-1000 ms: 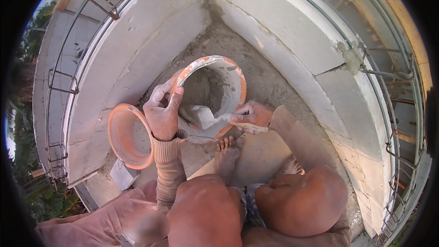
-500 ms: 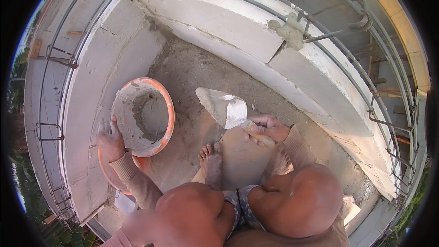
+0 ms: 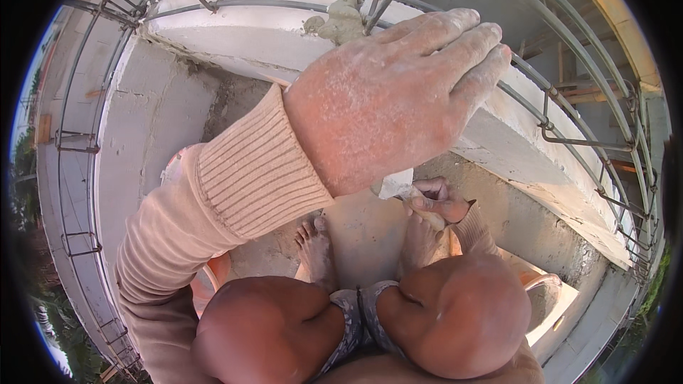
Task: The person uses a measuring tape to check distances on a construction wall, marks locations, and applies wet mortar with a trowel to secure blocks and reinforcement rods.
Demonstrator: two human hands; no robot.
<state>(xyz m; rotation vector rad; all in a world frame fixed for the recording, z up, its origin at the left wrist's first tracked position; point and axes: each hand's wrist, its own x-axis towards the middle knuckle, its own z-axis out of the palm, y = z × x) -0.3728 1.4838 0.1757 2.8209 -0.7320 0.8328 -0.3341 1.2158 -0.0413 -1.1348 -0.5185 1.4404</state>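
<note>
Left hand [image 3: 388, 96]: raised close to the camera, back of the hand up, dusted with pale mortar, fingers extended and held together, nearly flat. Can't tell whether it touches anything; nothing visible in its grasp. It sits in front of the grey rebar cage [image 3: 569, 135] and the white block wall [image 3: 235, 35]. One ribbed beige sleeve [image 3: 249, 178] covers the forearm.

Right hand [image 3: 437, 200]: low, between the knees and the wall, fingers curled tight around the handle of one steel trowel with a mortar-smeared blade [image 3: 393, 185]. The blade points left and is mostly hidden behind the left hand.

Counts:
- 2 hands, both the person's own.
- 2 bare feet [image 3: 316, 245] on the rough grey concrete floor [image 3: 363, 220], toes toward the wall.
- 2 bare knees [image 3: 455, 313], person squatting.
- 1 orange plastic pan rim [image 3: 213, 277] visible lower left, mostly hidden under the left arm.
- 1 lump of grey mortar [image 3: 341, 21] stuck on the rebar at the top of the wall.
- 1 light, sunlit slab edge [image 3: 562, 306] behind the right knee; can't tell what it is.

Walls meet in a corner; the rebar runs along the top of both.
</note>
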